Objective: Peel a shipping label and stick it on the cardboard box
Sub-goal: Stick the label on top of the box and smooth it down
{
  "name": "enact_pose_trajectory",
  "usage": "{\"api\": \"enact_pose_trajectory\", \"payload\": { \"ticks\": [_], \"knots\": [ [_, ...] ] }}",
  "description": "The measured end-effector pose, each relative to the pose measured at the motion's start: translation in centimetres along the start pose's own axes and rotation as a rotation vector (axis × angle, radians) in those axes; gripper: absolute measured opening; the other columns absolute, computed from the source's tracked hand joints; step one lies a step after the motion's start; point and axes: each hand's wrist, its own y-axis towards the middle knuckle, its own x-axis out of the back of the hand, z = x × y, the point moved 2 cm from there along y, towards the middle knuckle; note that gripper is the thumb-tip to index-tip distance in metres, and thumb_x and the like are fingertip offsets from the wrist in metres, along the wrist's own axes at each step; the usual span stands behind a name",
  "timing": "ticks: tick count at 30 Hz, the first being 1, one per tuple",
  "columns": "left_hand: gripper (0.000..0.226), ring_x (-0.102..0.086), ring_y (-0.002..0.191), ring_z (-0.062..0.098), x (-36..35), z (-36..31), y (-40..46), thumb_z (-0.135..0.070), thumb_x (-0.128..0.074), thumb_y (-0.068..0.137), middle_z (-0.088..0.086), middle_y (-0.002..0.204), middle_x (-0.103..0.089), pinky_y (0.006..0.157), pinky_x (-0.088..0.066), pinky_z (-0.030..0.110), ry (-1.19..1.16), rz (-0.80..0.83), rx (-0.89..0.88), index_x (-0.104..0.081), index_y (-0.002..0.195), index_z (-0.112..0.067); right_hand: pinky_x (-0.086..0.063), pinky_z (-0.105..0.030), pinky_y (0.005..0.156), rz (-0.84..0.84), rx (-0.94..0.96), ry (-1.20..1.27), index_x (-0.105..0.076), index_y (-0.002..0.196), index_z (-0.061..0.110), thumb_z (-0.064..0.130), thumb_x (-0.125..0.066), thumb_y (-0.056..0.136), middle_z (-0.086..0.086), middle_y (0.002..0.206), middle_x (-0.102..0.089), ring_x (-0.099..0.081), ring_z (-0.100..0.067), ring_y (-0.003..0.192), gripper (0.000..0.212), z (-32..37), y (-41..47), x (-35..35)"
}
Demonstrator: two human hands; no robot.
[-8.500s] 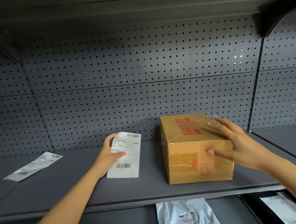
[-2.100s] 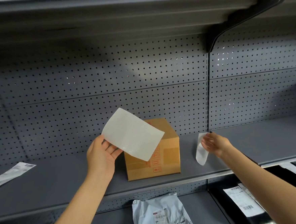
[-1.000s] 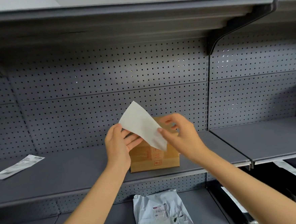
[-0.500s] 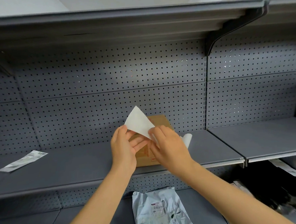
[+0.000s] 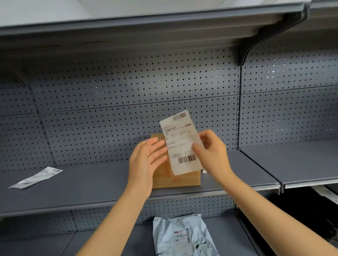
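Observation:
A white shipping label [image 5: 180, 143] with a barcode near its lower edge faces me, held upright in front of the cardboard box [image 5: 175, 180]. My right hand [image 5: 212, 152] pinches the label's right edge between thumb and fingers. My left hand [image 5: 146, 163] is beside the label's left edge with fingers spread and flat, holding nothing. The brown box stands on the grey shelf [image 5: 88, 185], mostly hidden behind the label and both hands.
Another label sheet [image 5: 35, 177] lies flat on the shelf at the far left. A small white scrap [image 5: 204, 171] shows just right of the box. A crumpled grey mailer bag [image 5: 184, 240] lies on the lower shelf. Perforated back panels and an upper shelf close the space.
The label has turned from its blank back side to its printed face. My left hand has let go of it and opened; my right hand now holds it alone.

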Motion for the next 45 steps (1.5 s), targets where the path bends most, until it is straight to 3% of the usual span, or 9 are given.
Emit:
{"api": "enact_pose_trajectory", "payload": {
  "ticks": [4, 10, 13, 18, 24, 30, 35, 38, 45],
  "knots": [
    [0.011, -0.056, 0.101, 0.015, 0.8, 0.1, 1.2, -0.020, -0.043, 0.091, 0.004, 0.114, -0.057, 0.087, -0.047, 0.031, 0.295, 0.005, 0.033, -0.053, 0.095, -0.024, -0.054, -0.034, 0.060, 0.027, -0.253, 0.297, -0.051, 0.079, 0.017, 0.001, -0.049, 0.084, -0.004, 0.090, -0.065, -0.065, -0.023, 0.079, 0.017, -0.2, 1.3, 1.1],
    [0.022, -0.063, 0.086, 0.019, 0.2, 0.2, 3.0, -0.030, -0.048, 0.089, 0.005, 0.094, -0.066, 0.077, -0.052, 0.030, 0.306, 0.108, 0.164, -0.058, 0.100, -0.013, -0.051, -0.048, 0.085, 0.127, -0.360, 0.449, -0.052, 0.083, 0.010, 0.000, -0.051, 0.084, -0.011, 0.094, -0.068, -0.066, -0.027, 0.083, 0.010, -0.4, 3.0, 0.5],
    [0.025, -0.061, 0.077, 0.017, -0.1, 0.2, 4.7, -0.029, -0.051, 0.088, 0.007, 0.086, -0.065, 0.067, -0.052, 0.026, 0.311, 0.134, 0.146, -0.059, 0.097, -0.008, -0.052, -0.046, 0.083, 0.160, -0.365, 0.453, -0.053, 0.083, 0.010, 0.001, -0.052, 0.084, -0.011, 0.094, -0.068, -0.066, -0.027, 0.084, 0.010, -0.9, 4.1, -0.1],
    [0.019, -0.053, 0.066, 0.015, 0.0, 0.4, 8.6, -0.022, -0.049, 0.089, 0.003, 0.072, -0.058, 0.060, -0.046, 0.023, 0.371, 0.130, 0.120, -0.057, 0.075, -0.011, -0.057, -0.038, 0.070, 0.190, -0.402, 0.464, -0.053, 0.085, 0.009, 0.000, -0.051, 0.085, -0.011, 0.092, -0.068, -0.067, -0.024, 0.079, 0.008, -2.0, 6.4, -1.3],
    [0.024, -0.051, 0.068, 0.017, 0.7, 1.5, 13.3, -0.021, -0.047, 0.089, 0.003, 0.069, -0.058, 0.062, -0.042, 0.027, 0.465, 0.147, 0.101, -0.055, 0.068, -0.013, -0.053, -0.050, 0.086, 0.205, -0.420, 0.442, -0.053, 0.082, 0.008, 0.001, -0.054, 0.084, -0.015, 0.097, -0.068, -0.066, -0.033, 0.092, 0.007, -3.3, 9.9, -3.1],
    [0.027, -0.050, 0.061, 0.012, 1.5, 2.0, 17.2, -0.021, -0.047, 0.088, 0.000, 0.068, -0.060, 0.055, -0.037, 0.021, 0.596, 0.152, 0.029, -0.052, 0.062, -0.014, -0.050, -0.046, 0.088, 0.231, -0.394, 0.290, -0.053, 0.088, -0.001, 0.008, -0.048, 0.089, -0.019, 0.101, -0.066, -0.064, -0.033, 0.092, 0.011, -4.4, 12.9, -4.6],
    [0.022, -0.043, 0.057, 0.011, 1.9, 3.1, 19.3, -0.020, -0.049, 0.086, -0.001, 0.061, -0.051, 0.055, -0.033, 0.023, 0.645, 0.188, 0.030, -0.050, 0.067, -0.009, -0.059, -0.028, 0.066, 0.195, -0.380, 0.169, -0.056, 0.086, 0.002, 0.009, -0.049, 0.089, -0.011, 0.091, -0.070, -0.069, -0.023, 0.078, 0.010, -5.5, 14.2, -5.0],
    [0.015, -0.039, 0.056, 0.013, 2.0, 4.1, 19.7, -0.017, -0.049, 0.085, 0.001, 0.060, -0.046, 0.056, -0.030, 0.025, 0.674, 0.206, 0.029, -0.052, 0.073, -0.008, -0.053, -0.023, 0.050, 0.166, -0.365, 0.065, -0.059, 0.080, 0.008, 0.012, -0.051, 0.089, -0.006, 0.084, -0.070, -0.068, -0.017, 0.071, 0.013, -5.9, 14.4, -5.0],
    [0.016, -0.040, 0.055, 0.012, 2.6, 4.8, 20.5, -0.018, -0.049, 0.084, 0.000, 0.058, -0.047, 0.058, -0.031, 0.027, 0.693, 0.228, 0.041, -0.050, 0.070, -0.009, -0.054, -0.026, 0.059, 0.164, -0.319, -0.135, -0.062, 0.074, 0.008, 0.016, -0.054, 0.088, -0.009, 0.086, -0.071, -0.067, -0.019, 0.072, 0.018, -7.0, 14.9, -5.1]
  ]
}}
